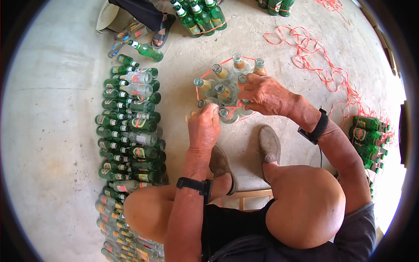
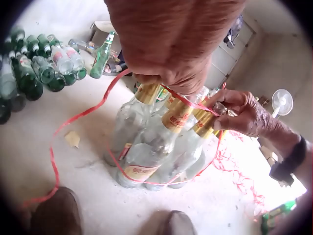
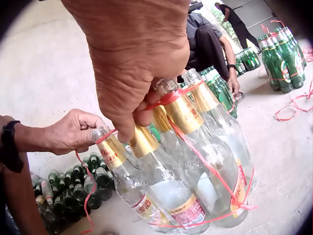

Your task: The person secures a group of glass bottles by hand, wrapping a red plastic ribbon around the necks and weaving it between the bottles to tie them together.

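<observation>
Fingers [image 3: 127,122] pinch the red string [image 2: 83,114] taut atop the clear bottles [image 3: 176,196].

Pale concrete floor [image 1: 48,144], clear bottles [image 1: 221,92] standing bunched (red-strung), green bottles [image 1: 131,131] lying stacked, loose red string [image 1: 325,70]

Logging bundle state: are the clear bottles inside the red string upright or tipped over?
Upright. The clear bottles stand on their bases on the floor, necks up, red string looped round them.

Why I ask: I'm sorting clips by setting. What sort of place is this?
Probably a bottle-collection or recycling yard: bare concrete floor, rows of empty green bottles, clear bottles bundled with red string.
</observation>
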Available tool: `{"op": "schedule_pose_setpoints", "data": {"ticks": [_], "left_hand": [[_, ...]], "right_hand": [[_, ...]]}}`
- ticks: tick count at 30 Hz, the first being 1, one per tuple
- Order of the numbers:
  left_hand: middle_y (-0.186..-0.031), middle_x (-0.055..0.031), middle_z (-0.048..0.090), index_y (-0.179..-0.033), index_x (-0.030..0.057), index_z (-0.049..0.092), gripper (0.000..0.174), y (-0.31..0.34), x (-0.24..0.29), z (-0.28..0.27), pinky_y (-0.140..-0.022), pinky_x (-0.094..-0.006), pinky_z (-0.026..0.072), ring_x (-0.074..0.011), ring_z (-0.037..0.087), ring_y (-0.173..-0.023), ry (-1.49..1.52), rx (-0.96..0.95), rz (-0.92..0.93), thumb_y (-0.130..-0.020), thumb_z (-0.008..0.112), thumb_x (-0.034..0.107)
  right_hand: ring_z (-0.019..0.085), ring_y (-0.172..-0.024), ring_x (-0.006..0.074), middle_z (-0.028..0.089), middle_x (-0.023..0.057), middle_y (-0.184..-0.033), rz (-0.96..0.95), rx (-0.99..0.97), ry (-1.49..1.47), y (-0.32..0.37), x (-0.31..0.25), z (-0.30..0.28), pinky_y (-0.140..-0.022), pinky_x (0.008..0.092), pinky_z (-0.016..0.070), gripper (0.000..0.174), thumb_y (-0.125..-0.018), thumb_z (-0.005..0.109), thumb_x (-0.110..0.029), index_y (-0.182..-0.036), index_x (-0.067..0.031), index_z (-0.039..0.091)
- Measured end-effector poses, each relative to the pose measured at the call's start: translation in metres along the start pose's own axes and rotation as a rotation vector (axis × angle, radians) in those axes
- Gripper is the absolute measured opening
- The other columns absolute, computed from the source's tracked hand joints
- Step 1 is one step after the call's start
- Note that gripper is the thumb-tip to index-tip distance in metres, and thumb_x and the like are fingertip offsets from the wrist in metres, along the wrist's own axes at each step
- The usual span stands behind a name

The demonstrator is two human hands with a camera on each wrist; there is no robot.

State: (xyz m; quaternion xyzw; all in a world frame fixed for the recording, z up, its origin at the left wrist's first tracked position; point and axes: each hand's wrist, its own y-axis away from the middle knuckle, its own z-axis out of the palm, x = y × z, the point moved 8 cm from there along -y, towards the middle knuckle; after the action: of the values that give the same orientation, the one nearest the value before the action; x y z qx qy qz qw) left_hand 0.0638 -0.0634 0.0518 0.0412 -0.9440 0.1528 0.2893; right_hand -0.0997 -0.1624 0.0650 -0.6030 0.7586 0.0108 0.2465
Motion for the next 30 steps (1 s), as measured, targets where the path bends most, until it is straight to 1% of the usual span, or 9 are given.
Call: {"op": "schedule_pose_setpoints", "data": {"ticks": [1,4,13,16,19,22,25,28,30], "left_hand": [[-0.088,-0.0188,0.074,-0.099,0.0057,0.071,0.006,0.003,0.001,0.000,-0.069,-0.0504,0.0573,-0.0419,0.073,-0.080,-0.001,0.027,-0.008,-0.099,0.070,0.012],[-0.088,-0.0195,0.075,-0.098,0.0048,0.071,0.006,0.008,0.002,0.002,-0.068,-0.0505,0.0572,-0.0423,0.073,-0.079,-0.028,0.065,-0.080,-0.098,0.070,0.011],[-0.084,-0.0210,0.074,-0.097,0.0033,0.070,0.006,0.017,-0.003,0.003,-0.066,-0.0501,0.0566,-0.0422,0.073,-0.076,0.045,0.177,-0.131,-0.097,0.072,0.009],[-0.082,-0.0205,0.073,-0.097,0.0033,0.069,0.006,0.021,-0.012,0.006,-0.065,-0.0493,0.0557,-0.0423,0.072,-0.074,0.168,0.152,-0.273,-0.097,0.072,0.008],[-0.080,-0.0197,0.072,-0.097,0.0037,0.068,0.005,0.022,-0.009,0.003,-0.064,-0.0474,0.0551,-0.0405,0.072,-0.072,0.144,0.158,-0.218,-0.097,0.072,0.007],[-0.073,-0.0149,0.070,-0.100,-0.0001,0.069,0.005,0.025,-0.010,0.002,-0.062,-0.0356,0.0538,-0.0207,0.071,-0.064,0.113,0.200,-0.138,-0.098,0.072,0.002],[-0.075,-0.0101,0.071,-0.100,-0.0011,0.068,0.005,0.034,-0.020,0.008,-0.062,-0.0316,0.0535,-0.0129,0.068,-0.065,0.240,0.218,-0.249,-0.099,0.072,0.002],[-0.072,-0.0152,0.070,-0.097,0.0023,0.068,0.004,0.039,-0.028,0.013,-0.061,-0.0391,0.0547,-0.0282,0.072,-0.063,0.366,0.239,-0.332,-0.097,0.072,0.004],[-0.071,-0.0144,0.071,-0.097,0.0012,0.068,0.005,0.041,-0.030,0.013,-0.060,-0.0371,0.0544,-0.0236,0.071,-0.062,0.359,0.263,-0.334,-0.097,0.072,0.004]], "right_hand": [[0.061,-0.096,0.0301,0.069,0.0057,-0.089,-0.001,0.001,0.003,0.000,0.000,0.000,-0.089,0.0445,0.0536,0.034,-0.074,0.086,-0.021,-0.102,-0.0089,0.071],[0.065,-0.097,0.0297,0.072,0.0055,-0.091,0.030,0.005,-0.003,0.001,0.001,0.001,-0.096,0.0460,0.0518,0.027,-0.075,0.085,-0.022,-0.095,-0.0105,0.070],[0.066,-0.098,0.0294,0.072,0.0044,-0.092,0.060,0.009,0.064,0.002,0.001,-0.002,-0.098,0.0463,0.0516,0.029,-0.077,0.084,-0.026,-0.098,-0.0117,0.070],[0.066,-0.098,0.0285,0.074,0.0031,-0.096,0.076,-0.011,0.080,0.002,0.002,-0.002,-0.099,0.0457,0.0512,0.032,-0.077,0.085,-0.027,-0.102,-0.0127,0.072],[0.065,-0.099,0.0274,0.076,0.0021,-0.101,0.065,0.023,0.078,0.003,0.003,0.000,-0.100,0.0442,0.0509,0.035,-0.076,0.086,-0.028,-0.106,-0.0138,0.074],[0.064,-0.098,0.0268,0.077,0.0015,-0.104,0.076,0.024,0.058,0.002,0.003,-0.001,-0.101,0.0430,0.0504,0.036,-0.077,0.086,-0.028,-0.109,-0.0146,0.075],[0.063,-0.097,0.0265,0.077,0.0009,-0.104,0.102,-0.014,0.062,0.001,0.002,-0.002,-0.101,0.0423,0.0499,0.036,-0.077,0.086,-0.027,-0.109,-0.0150,0.076],[0.061,-0.096,0.0263,0.077,0.0002,-0.103,0.093,0.011,0.056,0.002,0.002,-0.001,-0.101,0.0423,0.0497,0.038,-0.078,0.086,-0.027,-0.113,-0.0157,0.077],[0.061,-0.095,0.0263,0.077,-0.0002,-0.104,0.085,0.014,0.049,0.000,0.002,-0.002,-0.101,0.0423,0.0496,0.040,-0.077,0.086,-0.028,-0.114,-0.0157,0.077]]}}
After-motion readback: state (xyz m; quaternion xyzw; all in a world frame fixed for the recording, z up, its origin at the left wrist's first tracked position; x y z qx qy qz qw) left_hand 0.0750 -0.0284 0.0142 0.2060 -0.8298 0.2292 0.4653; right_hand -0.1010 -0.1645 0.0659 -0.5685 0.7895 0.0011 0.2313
